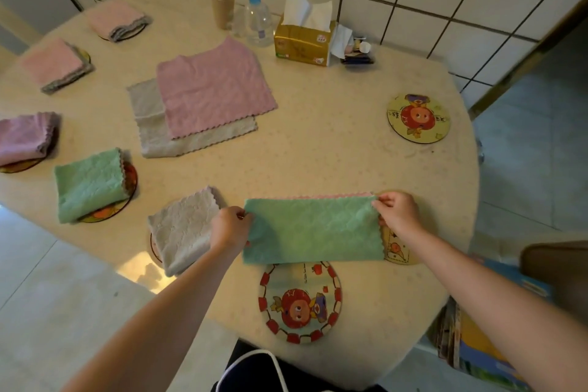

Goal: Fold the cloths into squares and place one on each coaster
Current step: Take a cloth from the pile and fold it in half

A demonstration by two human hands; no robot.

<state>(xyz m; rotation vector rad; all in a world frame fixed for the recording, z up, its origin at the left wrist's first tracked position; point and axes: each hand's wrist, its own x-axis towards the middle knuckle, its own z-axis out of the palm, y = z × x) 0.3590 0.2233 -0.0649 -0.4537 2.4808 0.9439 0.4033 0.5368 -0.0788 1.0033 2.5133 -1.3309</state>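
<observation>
A green cloth [313, 231] with a pink underside lies folded in half as a long rectangle near the table's front edge. My left hand [229, 227] pinches its left end and my right hand [398, 212] pinches its upper right corner. It partly covers a round coaster [396, 251] on its right. A bare cartoon coaster [300, 302] lies just below it, another [418, 119] sits at the far right. Folded cloths rest on coasters along the left: grey [183, 227], green [90, 184], purple [27, 137], and two pink ones [55, 64] [116, 19].
An unfolded pink cloth [214, 87] lies over a grey cloth [152, 134] mid-table. At the back stand a paper cup [222, 8], a pump bottle [258, 17], a tissue box [304, 41] and small clutter. A tiled wall is behind; the floor drops off right.
</observation>
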